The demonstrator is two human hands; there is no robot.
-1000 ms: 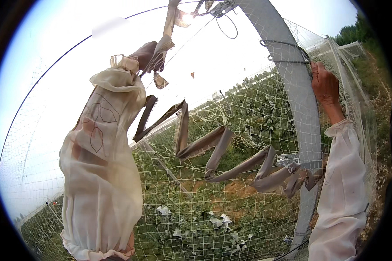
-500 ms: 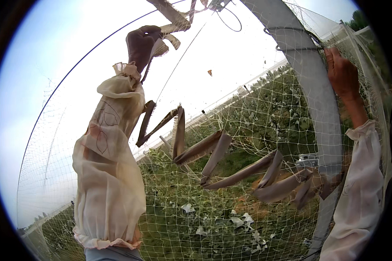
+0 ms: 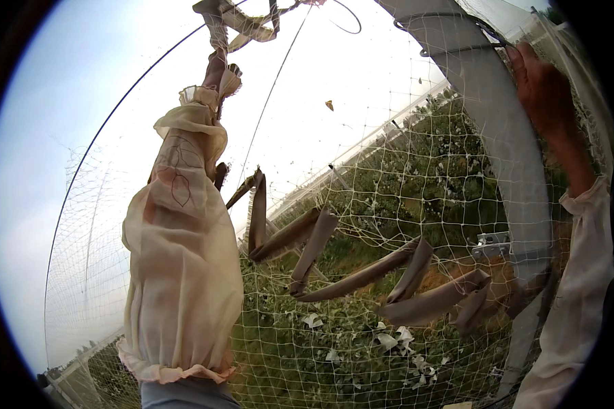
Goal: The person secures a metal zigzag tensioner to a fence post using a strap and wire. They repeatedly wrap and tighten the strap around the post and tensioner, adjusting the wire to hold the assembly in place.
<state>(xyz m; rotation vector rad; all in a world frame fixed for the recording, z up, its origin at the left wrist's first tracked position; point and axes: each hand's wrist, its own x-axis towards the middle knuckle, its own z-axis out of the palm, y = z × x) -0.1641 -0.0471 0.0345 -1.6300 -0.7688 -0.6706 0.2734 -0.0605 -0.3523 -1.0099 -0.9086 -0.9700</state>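
My left hand (image 3: 217, 71) is raised at the upper left against the bright sky, seen nearly edge-on. It appears closed on a flat brown strip (image 3: 215, 28), though the fingertips are hard to make out. Lengths of the same strip (image 3: 361, 276) hang in zigzag folds, woven through a pale mesh net (image 3: 450, 204). At the upper right, my right hand (image 3: 544, 85) is closed at the edge of a thick grey post (image 3: 484, 109). Its fingers are on the dark wire (image 3: 457, 49) that loops round the post; part of the grip is hidden.
A dark line (image 3: 95, 143) edges the net on the left. A thin cord (image 3: 276, 82) runs down from the top. A metal bracket (image 3: 491, 244) sits beside the post. Beyond the net grow green plants (image 3: 416, 163) with white scraps (image 3: 389, 341) among them.
My left hand has turned edge-on and reaches farther up along the strip. My right hand stays at the wire. The view has shifted slightly, and the hanging folds sit farther left.
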